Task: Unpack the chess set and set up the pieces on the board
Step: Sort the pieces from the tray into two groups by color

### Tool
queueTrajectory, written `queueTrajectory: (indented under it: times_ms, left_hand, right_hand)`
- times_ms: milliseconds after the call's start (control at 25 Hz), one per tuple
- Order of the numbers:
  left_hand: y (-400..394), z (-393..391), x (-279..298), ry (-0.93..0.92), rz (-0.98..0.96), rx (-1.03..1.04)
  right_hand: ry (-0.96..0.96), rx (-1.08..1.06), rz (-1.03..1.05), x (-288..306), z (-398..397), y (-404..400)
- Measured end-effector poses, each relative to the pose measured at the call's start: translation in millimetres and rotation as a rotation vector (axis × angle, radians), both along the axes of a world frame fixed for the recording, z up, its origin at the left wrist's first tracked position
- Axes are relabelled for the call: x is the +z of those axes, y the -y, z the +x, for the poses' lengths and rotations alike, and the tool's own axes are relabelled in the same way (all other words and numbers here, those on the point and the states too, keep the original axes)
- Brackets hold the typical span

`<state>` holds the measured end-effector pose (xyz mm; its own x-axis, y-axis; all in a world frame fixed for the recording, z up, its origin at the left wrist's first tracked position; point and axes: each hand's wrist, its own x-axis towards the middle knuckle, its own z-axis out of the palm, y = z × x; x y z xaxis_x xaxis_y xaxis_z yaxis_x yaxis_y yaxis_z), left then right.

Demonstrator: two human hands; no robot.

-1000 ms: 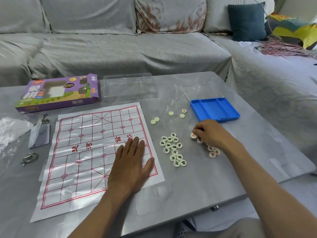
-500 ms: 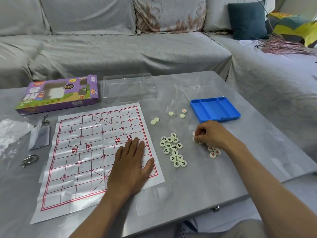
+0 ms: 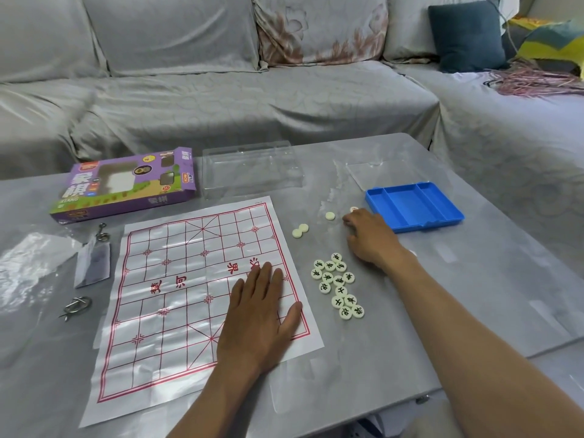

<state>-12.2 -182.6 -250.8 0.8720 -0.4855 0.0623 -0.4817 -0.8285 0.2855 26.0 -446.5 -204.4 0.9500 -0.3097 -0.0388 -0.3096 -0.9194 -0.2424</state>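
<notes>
The left hand (image 3: 259, 314) lies flat on the paper board (image 3: 177, 298), and I cannot tell if the right hand (image 3: 369, 238) by the blue tray (image 3: 414, 205) holds anything

The left hand (image 3: 257, 314) lies flat on the paper board (image 3: 177, 298). At three o'clock, black-lettered pieces (image 3: 338, 284) cluster. The right hand (image 3: 368, 237) rests curled beside the blue tray (image 3: 442, 221).
</notes>
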Motion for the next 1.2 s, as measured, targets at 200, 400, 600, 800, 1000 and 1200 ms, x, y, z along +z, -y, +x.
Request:
queueTrajectory:
  times_ms: [200, 400, 600, 800, 1000, 1200]
  left_hand:
    - [-1.0, -0.4, -0.1, 0.006, -0.031, -0.001]
    - [-0.9, -0.9, 1.5, 0.023, -0.036, -0.009]
    - [0.0, -0.3, -0.5, 0.014, -0.014, -0.007]
    - [0.4, 0.4, 0.9, 0.010, 0.022, -0.004]
    - [0.8, -1.0, 3.0, 0.005, 0.008, -0.003]
    - [1.1, -0.7, 2.1, 0.007, 0.001, -0.004]
  right_hand:
    - [0.124, -0.109, 0.131, -2.9, 3.3, -6.4]
    - [0.256, -0.148, 0.439, 21.6, -14.7, -4.0]
    - [-0.192, 0.043, 0.385, 48.4, -50.7, 9.6]
    - [-0.322, 0.022, 0.299, 42.1, -69.0, 27.4]
    - [-0.127, 0.070, 0.256, 34.1, -72.7, 27.5]
    - [-0.195, 0.061, 0.271, 35.8, -71.0, 28.8]
